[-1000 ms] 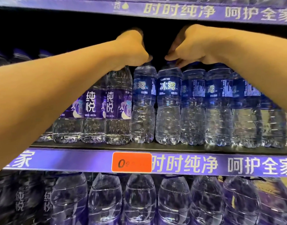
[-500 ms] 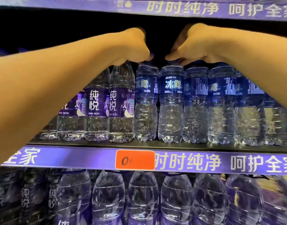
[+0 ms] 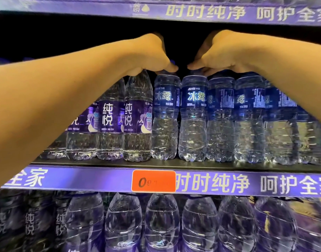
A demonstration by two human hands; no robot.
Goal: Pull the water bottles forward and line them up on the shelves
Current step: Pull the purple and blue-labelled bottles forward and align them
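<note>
My left hand (image 3: 152,55) pinches cap of one blue-label bottle (image 3: 165,117), right hand (image 3: 221,53) pinches neighbour bottle (image 3: 193,119); fingers curled round tops, good for dragging. Both stand near shelf (image 3: 101,163) front edge, in row.

Clear water bottles stand upright in a row at the shelf (image 3: 101,163) front: purple-label bottles (image 3: 136,120) at 9 o'clock, blue-label bottles (image 3: 247,120) from centre to 3 o'clock. The two blue-label bottles nearest centre (image 3: 165,120) (image 3: 193,120) stand touching. Larger bottles (image 3: 161,224) fill the lower shelf at 6 o'clock.
</note>
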